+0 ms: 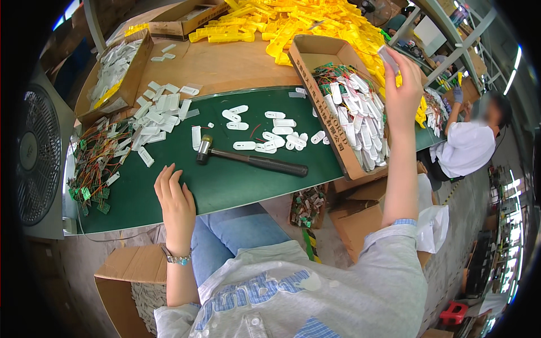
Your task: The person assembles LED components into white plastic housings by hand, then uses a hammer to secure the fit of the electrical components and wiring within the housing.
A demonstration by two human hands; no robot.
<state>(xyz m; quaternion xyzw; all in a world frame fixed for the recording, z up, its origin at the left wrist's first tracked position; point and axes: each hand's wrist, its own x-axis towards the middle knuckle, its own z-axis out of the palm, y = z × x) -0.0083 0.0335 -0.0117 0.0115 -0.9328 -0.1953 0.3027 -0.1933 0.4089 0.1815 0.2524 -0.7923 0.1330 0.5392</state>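
The right hand [403,90] is raised above the open cardboard box [315,53] of white plastic casings and wired green boards, its fingertips pinched on one small white casing [387,56]. The left hand [176,205] lies flat and empty, fingers spread, on the near edge of the green mat [236,183]. Held so lightly and so high, the casing could slip and drop among the look-alike pieces in the box, while the rubber mallet [248,159], lying loose near that left hand, could be nudged off the mat.

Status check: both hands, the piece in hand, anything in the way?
Left hand flat on green mat, empty. Right hand raised over cardboard box, pinching white plastic piece. Hammer lies between the hands, untouched.
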